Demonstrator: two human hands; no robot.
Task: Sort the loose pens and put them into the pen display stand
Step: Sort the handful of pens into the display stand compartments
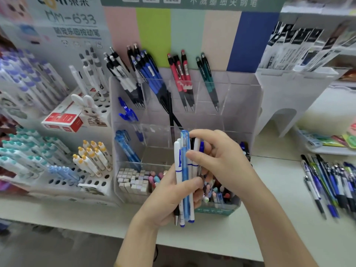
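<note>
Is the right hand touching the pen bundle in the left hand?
Touching. Head view: the right hand pinches the top of the pen bundle that the left hand grips.

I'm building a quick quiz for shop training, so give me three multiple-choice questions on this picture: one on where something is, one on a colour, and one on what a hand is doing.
1. Where do the loose pens lie?
A) on the table, right of the display stand
B) in a drawer
C) on the floor

2. What colour are the pens in the compartment just left of the teal pens?
A) yellow
B) red
C) purple

3. What is the left hand doing?
A) resting flat on the table
B) hanging empty
C) gripping a bundle of pens

Answers:
1 A, the loose pens are spread on the table to the stand's right.
2 B, the red pens stand in the compartment next to the teal ones.
3 C, its fingers curl round the upright bundle.
</note>
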